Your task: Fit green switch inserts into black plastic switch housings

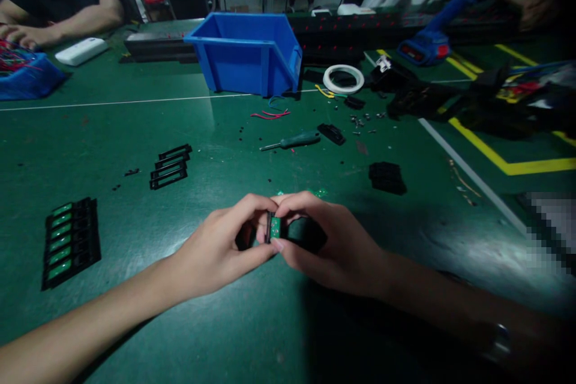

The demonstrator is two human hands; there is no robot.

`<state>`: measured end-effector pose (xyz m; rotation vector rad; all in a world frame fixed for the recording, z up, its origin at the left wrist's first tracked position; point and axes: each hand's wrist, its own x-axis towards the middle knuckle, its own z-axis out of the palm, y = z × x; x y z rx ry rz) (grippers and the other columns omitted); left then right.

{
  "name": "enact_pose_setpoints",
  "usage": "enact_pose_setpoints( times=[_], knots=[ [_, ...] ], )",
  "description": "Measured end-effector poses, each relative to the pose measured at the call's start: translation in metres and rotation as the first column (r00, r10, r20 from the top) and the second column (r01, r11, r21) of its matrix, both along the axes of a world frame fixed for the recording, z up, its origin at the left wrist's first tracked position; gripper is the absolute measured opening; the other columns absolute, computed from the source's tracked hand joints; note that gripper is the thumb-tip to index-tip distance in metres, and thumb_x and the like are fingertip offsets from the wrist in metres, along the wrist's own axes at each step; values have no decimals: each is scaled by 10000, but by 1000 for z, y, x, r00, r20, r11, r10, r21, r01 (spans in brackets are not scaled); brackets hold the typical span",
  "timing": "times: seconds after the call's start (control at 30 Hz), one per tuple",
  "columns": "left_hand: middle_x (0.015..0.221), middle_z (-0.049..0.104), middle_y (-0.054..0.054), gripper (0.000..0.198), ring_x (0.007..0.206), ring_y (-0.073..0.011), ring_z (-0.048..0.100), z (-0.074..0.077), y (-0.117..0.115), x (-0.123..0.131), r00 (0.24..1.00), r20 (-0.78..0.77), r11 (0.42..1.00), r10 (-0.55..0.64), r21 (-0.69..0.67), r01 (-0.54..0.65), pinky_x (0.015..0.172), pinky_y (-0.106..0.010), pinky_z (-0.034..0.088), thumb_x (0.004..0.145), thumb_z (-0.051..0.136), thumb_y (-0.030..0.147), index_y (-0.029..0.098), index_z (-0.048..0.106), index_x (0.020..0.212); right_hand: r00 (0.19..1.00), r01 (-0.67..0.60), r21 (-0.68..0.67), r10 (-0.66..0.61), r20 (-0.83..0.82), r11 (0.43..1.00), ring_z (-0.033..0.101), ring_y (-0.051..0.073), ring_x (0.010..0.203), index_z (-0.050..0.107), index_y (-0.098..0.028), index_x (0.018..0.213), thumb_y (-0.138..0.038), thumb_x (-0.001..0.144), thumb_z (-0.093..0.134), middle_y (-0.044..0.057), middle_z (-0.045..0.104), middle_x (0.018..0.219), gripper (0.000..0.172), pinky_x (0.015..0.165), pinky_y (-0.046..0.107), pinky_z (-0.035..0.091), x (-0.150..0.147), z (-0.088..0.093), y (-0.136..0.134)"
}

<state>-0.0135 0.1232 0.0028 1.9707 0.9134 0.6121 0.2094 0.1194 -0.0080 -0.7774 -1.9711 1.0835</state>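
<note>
My left hand and my right hand meet at the middle of the green table. Between their fingertips is a small green circuit board with a black strip along its left side. Both hands are closed on this piece. Small green bits lie just beyond my fingers. To the left, several black parts with green boards stand in a row. Several thin black frames lie further back, left of centre. A stack of black parts sits to the right.
A blue bin stands at the back. A screwdriver, a white tape roll, wires and screws lie before it. One person's hands are at a blue tray; another person's arm is near a blue power tool.
</note>
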Motion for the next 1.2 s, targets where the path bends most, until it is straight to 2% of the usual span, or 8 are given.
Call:
enact_pose_setpoints(
  times=[0.33, 0.6, 0.93, 1.2],
  knots=[
    [836, 600, 40, 253, 670, -90, 537, 0, 0, 2, 999, -37, 1000, -2, 13, 3, 613, -220, 404, 959, 648, 321, 223, 537, 1165, 999, 32, 27, -31, -38, 999, 667, 219, 1092, 584, -225, 1060, -95, 830, 687, 86, 664, 1236, 284, 937, 373, 536, -3, 4, 2],
    [835, 625, 32, 273, 701, -108, 564, 2, 1, 3, 1000, -16, 1000, 11, -1, -11, 638, -231, 417, 952, 651, 292, 225, 533, 1188, 994, 101, 44, -99, -50, 994, 680, 220, 1062, 614, -221, 1098, -157, 839, 718, 94, 685, 1228, 286, 803, 324, 570, -2, 3, 1],
    [812, 620, 44, 265, 675, -95, 554, 3, 1, 3, 999, -33, 1000, 17, 8, -17, 615, -220, 399, 953, 649, 285, 230, 535, 1186, 997, 61, 61, -59, -40, 996, 657, 223, 1097, 620, -219, 1108, -158, 865, 718, 88, 684, 1190, 269, 845, 345, 561, -1, 2, 3],
    [830, 638, 31, 284, 667, -98, 560, 2, 1, 3, 999, -44, 1000, 21, 18, -21, 597, -222, 402, 961, 637, 306, 223, 529, 1210, 996, 83, 71, -81, -27, 994, 673, 212, 1035, 618, -224, 1117, -175, 861, 725, 81, 690, 1165, 282, 802, 332, 570, -1, 1, 2]
  ],
)
